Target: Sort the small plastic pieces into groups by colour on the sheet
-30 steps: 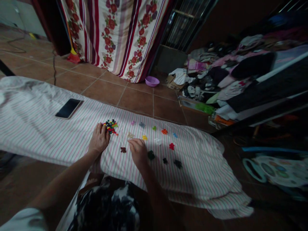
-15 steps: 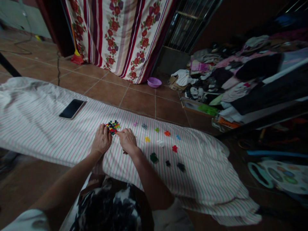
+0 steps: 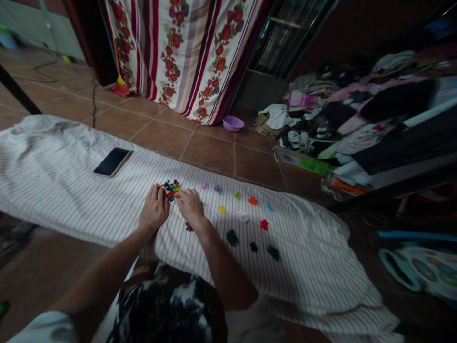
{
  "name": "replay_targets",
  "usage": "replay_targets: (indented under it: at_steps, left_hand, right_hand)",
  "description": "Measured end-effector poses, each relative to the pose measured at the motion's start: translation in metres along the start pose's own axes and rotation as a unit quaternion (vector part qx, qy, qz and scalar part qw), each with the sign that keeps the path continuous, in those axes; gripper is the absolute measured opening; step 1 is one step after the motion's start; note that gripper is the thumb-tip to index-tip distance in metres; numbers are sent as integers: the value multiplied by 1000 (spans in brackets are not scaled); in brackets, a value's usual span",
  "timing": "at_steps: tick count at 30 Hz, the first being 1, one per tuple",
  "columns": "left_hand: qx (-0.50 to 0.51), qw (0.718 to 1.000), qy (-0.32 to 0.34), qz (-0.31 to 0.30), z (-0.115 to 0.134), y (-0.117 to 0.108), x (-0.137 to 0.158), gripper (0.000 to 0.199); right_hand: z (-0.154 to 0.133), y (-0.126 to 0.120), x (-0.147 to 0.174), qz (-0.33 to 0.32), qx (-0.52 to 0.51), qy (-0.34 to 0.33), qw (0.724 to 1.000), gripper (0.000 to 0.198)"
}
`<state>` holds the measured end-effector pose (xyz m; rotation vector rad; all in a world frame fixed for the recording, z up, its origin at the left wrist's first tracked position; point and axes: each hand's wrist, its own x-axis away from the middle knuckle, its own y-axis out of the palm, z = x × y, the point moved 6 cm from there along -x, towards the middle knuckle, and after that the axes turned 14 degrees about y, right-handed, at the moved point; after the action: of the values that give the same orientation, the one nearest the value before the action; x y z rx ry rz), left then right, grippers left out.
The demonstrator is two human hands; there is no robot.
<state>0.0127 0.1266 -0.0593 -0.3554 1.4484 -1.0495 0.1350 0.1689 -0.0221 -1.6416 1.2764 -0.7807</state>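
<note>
A mixed pile of small coloured pieces (image 3: pixel 172 187), perhaps tiny building bricks, lies on the striped cloth (image 3: pixel 296 281). My left hand (image 3: pixel 155 207) rests flat against the pile's left edge, fingers stretched out. At its right edge my right hand (image 3: pixel 190 206) has thumb and forefinger pinched together; what is between them is too small to make out. Sorted by colour, little heaps spread to the right: yellow pieces (image 3: pixel 222 209), orange pieces (image 3: pixel 253 201), red pieces (image 3: pixel 264 224), dark green pieces (image 3: pixel 232 237) and several others. Brown pieces (image 3: pixel 189 226) are partly hidden by my right wrist.
A phone (image 3: pixel 113 162) lies on the cloth to the left. Beyond the far edge, a purple basin (image 3: pixel 233 124) stands on the tiled floor near a floral curtain (image 3: pixel 174 57). Heaped clothes (image 3: pixel 339 105) fill the right background.
The whole view has shifted slightly, so things appear a little further right. Both hands stay at the pile, with only small movement of the right fingers.
</note>
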Motion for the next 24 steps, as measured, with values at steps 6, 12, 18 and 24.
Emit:
replay_targets:
  at_steps: [6, 12, 18, 24]
  left_hand:
    - [-10, 1000, 4, -1, 0, 0, 0, 46]
    - [-8, 1000, -4, -16, -1, 1, 1, 47]
    - [-17, 1000, 5, -4, 0, 0, 1, 47]
    - [-19, 1000, 3, -9, 1, -3, 0, 45]
  right_hand:
    - [-9, 8, -4, -41, 29, -48, 998, 19]
    - [-14, 14, -12, -36, 55, -48, 997, 19]
    - [-16, 12, -14, -30, 54, -52, 997, 12]
    - [-15, 1, -6, -23, -2, -33, 999, 11]
